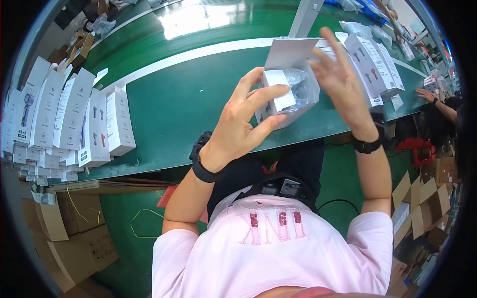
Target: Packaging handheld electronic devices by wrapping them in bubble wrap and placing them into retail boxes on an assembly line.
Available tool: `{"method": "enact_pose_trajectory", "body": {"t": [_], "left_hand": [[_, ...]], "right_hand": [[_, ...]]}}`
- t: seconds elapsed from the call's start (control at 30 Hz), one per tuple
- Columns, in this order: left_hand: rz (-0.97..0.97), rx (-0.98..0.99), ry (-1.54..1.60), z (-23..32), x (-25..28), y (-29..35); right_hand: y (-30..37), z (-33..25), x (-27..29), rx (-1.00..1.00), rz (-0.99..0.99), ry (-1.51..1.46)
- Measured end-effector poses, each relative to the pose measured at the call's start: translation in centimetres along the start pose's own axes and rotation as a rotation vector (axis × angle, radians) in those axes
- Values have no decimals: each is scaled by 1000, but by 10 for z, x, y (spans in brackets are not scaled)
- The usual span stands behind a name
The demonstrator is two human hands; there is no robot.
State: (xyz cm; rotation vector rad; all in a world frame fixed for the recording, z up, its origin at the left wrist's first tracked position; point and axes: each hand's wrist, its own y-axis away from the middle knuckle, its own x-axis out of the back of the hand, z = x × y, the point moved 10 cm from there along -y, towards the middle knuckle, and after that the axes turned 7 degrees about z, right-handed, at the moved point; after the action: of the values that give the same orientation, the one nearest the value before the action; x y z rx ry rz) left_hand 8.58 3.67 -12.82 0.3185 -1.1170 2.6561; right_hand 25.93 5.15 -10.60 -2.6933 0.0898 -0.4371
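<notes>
A white product box (294, 117) stands over the green worktable with its lid flap (287, 53) raised. My left hand (237, 115) is closed around its left side, thumb at the front and index finger on a small white inner carton (276, 92) inside. Beside that carton, a clear plastic bag (297, 82) fills the rest of the opening; what it wraps is hard to make out. My right hand (343, 84) is just right of the box, fingers stretched apart and partly blurred, holding nothing.
White printed boxes (94, 131) stand in a row at the left, with more boxes (370, 64) at the right. A metal post (305, 19) rises behind. Another person's hand (426, 96) is at far right. Open brown cartons (422, 206) sit below.
</notes>
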Motion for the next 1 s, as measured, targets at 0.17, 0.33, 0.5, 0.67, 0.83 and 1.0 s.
{"method": "enact_pose_trajectory", "body": {"t": [0.17,0.33,0.5,0.67,0.83,1.0], "left_hand": [[-21,57,-10,-6,0,-4],[8,105,176,-19,-5,3],[50,271,404,-33,-7,5],[40,309,465,-37,-9,5],[65,255,464,-38,-8,6],[-5,28,109,-12,1,-12]], "right_hand": [[5,25,-28,-177,-121,-541],[-14,-15,-21,222,-213,-170],[-1,-16,-22,198,-275,-38],[12,-26,-25,308,-295,52],[9,-15,-24,181,-234,-17],[-10,-2,-15,34,-146,-405]]}}
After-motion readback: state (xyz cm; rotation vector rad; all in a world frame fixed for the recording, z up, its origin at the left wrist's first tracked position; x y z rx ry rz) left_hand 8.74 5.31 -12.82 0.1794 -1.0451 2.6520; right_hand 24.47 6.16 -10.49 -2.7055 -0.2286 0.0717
